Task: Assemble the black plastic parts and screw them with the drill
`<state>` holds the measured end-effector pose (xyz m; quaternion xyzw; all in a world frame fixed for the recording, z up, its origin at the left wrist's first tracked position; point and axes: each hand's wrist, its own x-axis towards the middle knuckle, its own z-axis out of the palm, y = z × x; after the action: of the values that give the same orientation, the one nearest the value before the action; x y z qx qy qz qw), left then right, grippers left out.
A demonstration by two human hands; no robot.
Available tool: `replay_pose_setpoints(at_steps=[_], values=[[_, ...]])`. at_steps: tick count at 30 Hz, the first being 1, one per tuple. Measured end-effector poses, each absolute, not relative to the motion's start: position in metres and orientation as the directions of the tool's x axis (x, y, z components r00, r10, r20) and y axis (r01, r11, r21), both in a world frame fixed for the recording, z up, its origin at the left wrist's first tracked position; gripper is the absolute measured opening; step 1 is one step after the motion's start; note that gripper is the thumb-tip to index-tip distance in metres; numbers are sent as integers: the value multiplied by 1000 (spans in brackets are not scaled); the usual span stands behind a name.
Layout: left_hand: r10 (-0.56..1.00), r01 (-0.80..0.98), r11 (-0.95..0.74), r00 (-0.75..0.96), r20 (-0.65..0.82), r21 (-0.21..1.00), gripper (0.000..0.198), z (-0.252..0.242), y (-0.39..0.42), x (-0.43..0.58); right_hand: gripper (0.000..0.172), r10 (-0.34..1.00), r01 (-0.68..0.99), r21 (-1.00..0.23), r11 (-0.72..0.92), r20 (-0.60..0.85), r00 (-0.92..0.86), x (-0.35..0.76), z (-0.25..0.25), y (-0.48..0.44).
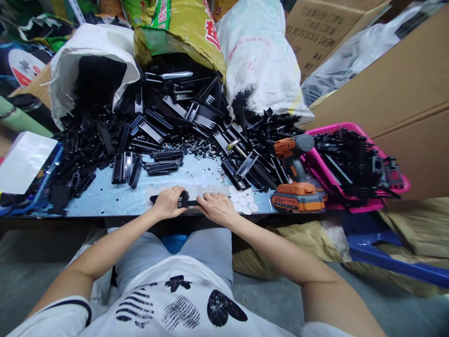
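Observation:
At the table's front edge, my left hand and my right hand both have their fingers closed on one long black plastic part. My left hand grips its left section, where a thicker black joint shows beside the fingers. The right hand pinches the slimmer bar further right. Much of the part is hidden under my fingers, so its exact kind is unclear. White round stickers lie just right of my right hand. Behind my hands, small bundles of black parts and loose screws rest on the blue tabletop.
An orange cordless drill stands at the right, beside a pink basket of black parts. Sacks spill black pieces along the back. A screwdriver lies on the pile. Left is a blue tray; cardboard boxes border the right.

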<state>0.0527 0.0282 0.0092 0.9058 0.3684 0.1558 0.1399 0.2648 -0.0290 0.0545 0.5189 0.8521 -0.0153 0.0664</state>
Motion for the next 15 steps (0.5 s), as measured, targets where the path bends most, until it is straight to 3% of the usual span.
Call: replay_pose_setpoints(at_steps=[5,9,15], values=[[661,536,-742,685,307,402,46,4,27,47,35,784,778,99,620,-115,-610,265,66,-14],[705,564,-709,587,397,424,45,1,28,50,33,809,796,154,586,-48,-586,266,70,-7],[711,548,-700,596,373,458,52,-4,24,47,30,751,737,146,660,-87,-655,267,75,-9]])
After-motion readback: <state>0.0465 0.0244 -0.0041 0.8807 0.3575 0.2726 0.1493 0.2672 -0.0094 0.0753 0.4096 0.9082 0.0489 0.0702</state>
